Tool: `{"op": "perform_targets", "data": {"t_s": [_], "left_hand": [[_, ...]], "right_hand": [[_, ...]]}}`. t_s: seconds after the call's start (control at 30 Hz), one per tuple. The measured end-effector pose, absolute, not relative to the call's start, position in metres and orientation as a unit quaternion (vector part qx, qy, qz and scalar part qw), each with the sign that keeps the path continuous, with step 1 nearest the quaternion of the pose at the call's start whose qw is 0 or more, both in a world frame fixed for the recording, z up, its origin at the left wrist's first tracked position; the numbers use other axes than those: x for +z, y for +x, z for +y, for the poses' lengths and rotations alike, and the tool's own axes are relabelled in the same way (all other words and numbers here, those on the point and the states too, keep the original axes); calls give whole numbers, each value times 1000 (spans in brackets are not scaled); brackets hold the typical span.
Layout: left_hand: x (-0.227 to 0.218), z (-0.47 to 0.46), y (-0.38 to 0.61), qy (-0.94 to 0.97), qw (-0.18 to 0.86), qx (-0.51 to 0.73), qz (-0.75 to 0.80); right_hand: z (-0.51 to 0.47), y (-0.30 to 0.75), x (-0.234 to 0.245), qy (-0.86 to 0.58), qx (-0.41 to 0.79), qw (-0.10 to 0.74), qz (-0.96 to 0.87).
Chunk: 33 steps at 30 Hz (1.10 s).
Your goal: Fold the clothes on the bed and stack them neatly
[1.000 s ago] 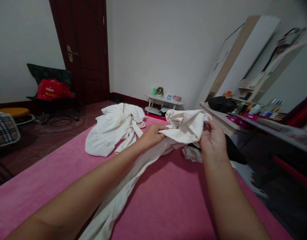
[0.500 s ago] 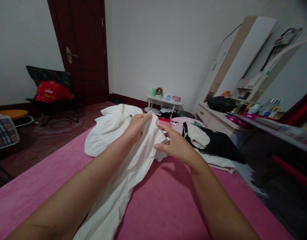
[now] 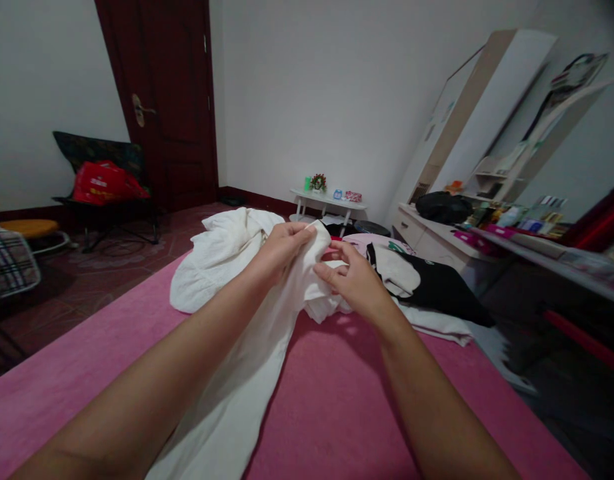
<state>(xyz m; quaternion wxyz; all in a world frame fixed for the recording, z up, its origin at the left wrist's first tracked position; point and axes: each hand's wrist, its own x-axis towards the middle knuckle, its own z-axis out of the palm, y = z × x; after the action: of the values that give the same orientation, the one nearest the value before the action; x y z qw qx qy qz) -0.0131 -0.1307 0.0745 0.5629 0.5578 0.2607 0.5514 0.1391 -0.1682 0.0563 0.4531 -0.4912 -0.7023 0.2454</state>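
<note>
Left hand (image 3: pixel 281 248): fingers and thumb pinched together on the far end of the white cloth; the grip appears to hold that end raised, so the length below hangs in a slope.
Right hand (image 3: pixel 355 275): at the right edge of the same end, thumb and fingers curled towards each other; whether they close on fabric cannot be told. Its place opposite the left suggests a steadying or shaping role.
White cloth (image 3: pixel 267 373): one long strip, lifted at its far end between the hands, running near and left beneath the left forearm; a crumpled part bunches below the right hand, probably slack not drawn up.
Pink cover (image 3: pixel 347 400): spread under all the fabric, a broad soft surface that bears the cloth's weight.
White heap (image 3: pixel 211 267): loose and rumpled, far left on the cover, beside the left hand, apparently set aside from the working space.
Black garment (image 3: pixel 447 290): lying flat at the right, a pale patch at its left end.
Folded white piece (image 3: pixel 437 325): partly under the black garment, seemingly stacked.
Pink item (image 3: pixel 379 242): green print, just beyond the black garment, partly hidden.
</note>
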Motion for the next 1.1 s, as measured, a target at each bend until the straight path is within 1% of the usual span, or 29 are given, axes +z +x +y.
{"op": "perform_targets", "data": {"t_s": [0.13,0.33,0.4,0.57,0.63,0.73,0.87,0.97,1.1], "left_hand": [[75,-139,-8,618,544,516,235],[77,-143,-7,670,489,508,232],[79,-145,-8,678,487,505,220],[85,-147,-11,655,482,533,234],[86,-146,-13,655,478,533,245],[85,-144,-14,667,464,522,260],[77,-137,-14,724,390,511,249],[71,-132,-14,781,370,458,207],[63,-127,-14,833,319,398,215]], "right_hand": [[-163,142,54,-474,217,490,-699],[-161,145,55,-454,220,476,-720],[-162,146,55,-451,238,503,-698],[-162,153,59,-418,237,628,-612],[-163,155,62,-406,261,659,-577],[-165,154,67,-389,309,680,-539],[-167,150,72,-360,343,702,-510],[-165,153,73,-342,354,720,-490],[-155,167,70,-337,355,741,-459]]}}
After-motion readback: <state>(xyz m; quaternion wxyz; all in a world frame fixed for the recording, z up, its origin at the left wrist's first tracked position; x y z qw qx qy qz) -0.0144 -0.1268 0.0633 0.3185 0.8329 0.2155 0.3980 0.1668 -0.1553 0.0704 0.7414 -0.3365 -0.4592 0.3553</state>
